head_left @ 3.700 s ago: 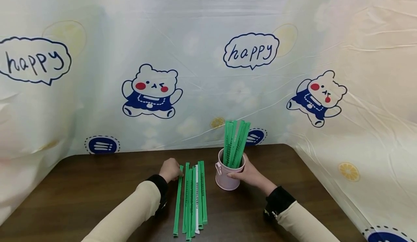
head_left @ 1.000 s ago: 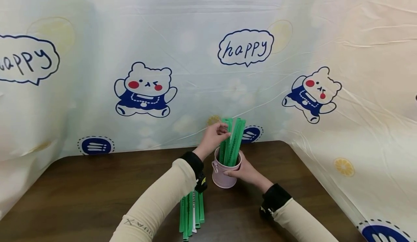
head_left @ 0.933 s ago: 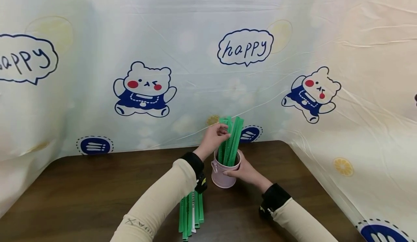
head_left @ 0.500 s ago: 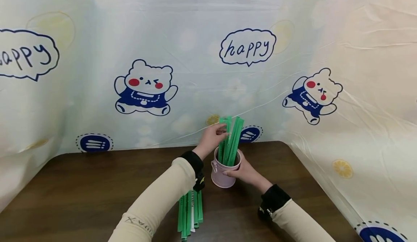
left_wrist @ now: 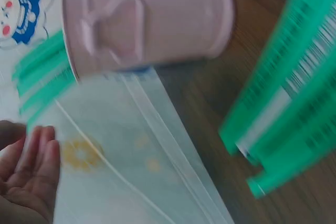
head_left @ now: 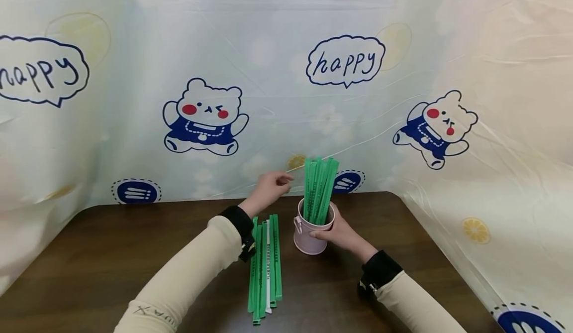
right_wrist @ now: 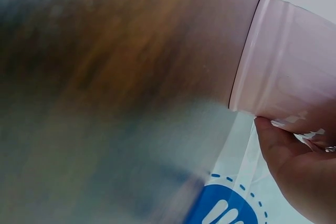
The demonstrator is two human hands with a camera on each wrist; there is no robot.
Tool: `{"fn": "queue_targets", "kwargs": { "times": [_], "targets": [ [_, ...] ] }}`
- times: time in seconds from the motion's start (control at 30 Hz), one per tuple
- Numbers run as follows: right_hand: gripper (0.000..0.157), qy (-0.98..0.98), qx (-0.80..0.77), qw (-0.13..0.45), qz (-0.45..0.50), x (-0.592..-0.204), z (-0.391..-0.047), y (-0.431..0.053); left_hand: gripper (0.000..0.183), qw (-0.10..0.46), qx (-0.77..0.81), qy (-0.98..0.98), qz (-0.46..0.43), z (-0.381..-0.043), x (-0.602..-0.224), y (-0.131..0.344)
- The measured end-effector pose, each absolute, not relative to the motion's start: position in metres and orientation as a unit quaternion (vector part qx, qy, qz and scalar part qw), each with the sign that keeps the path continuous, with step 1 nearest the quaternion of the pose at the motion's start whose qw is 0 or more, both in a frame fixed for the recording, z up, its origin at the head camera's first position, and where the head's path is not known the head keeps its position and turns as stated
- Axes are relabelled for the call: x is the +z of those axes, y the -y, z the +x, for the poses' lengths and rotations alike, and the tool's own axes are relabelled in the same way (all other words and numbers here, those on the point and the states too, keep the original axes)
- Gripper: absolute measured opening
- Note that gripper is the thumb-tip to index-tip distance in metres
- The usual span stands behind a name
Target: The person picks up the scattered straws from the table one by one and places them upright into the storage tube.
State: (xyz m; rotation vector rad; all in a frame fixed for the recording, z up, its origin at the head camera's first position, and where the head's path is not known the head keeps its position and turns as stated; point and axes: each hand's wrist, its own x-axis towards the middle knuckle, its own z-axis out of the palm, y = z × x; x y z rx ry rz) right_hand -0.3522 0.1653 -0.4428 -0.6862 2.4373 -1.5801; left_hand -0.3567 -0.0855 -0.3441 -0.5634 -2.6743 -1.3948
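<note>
Dark wood-grain tabletop point(head_left: 156, 253), seen from the head view, stands against a pale printed backdrop point(head_left: 277, 34) bearing cartoon bears, "happy" speech bubbles and orange slices. On the table, right of centre, a pink pail point(head_left: 310, 241) stands upright with a bundle of green strips point(head_left: 319, 188) inside, their upper ends projecting well above the rim. The right hand point(head_left: 342, 231) grasps the pail from its right side, thumb across the front wall. To the left of the pail, several loose green strips point(head_left: 257, 283) lie side by side, with one white strip point(head_left: 268, 273) among them; the left forearm covers part of this row. The left hand point(head_left: 270, 188) is raised left of the bundle, apart from it, fingers lightly bent and holding nothing. Each wrist carries a black band point(head_left: 237, 222) over a cream sleeve point(head_left: 188, 273).

Left wrist view: image somewhat blurred. Relaxed fingers appear near the tops of the bundled strips; grip is released. The pail's side fitting is visible, and the white strip shows a barcode.

Right wrist view: the right hand bears on the pail wall below the rim. A green edge shows just past the rim. Much of the left portion is too blurred to identify.
</note>
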Motion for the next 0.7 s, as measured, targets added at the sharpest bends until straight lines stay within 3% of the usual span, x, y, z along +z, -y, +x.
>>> {"fn": "queue_targets", "kwargs": {
  "times": [0.27,0.53,0.7],
  "targets": [
    [0.1,-0.813,-0.526,0.077,-0.238,-0.44,-0.354,-0.168,0.035,-0.028,-0.43,0.896,-0.11,-0.354,-0.37,0.14],
    [0.099,-0.817,-0.524,0.073,-0.23,-0.441,-0.351,-0.168,0.032,-0.065,-0.386,0.919,-0.05,-0.345,-0.405,0.15],
    [0.099,-0.814,-0.527,0.08,-0.23,-0.44,-0.351,-0.165,0.005,-0.07,-0.368,0.926,-0.038,-0.345,-0.424,0.147]
  ]
}}
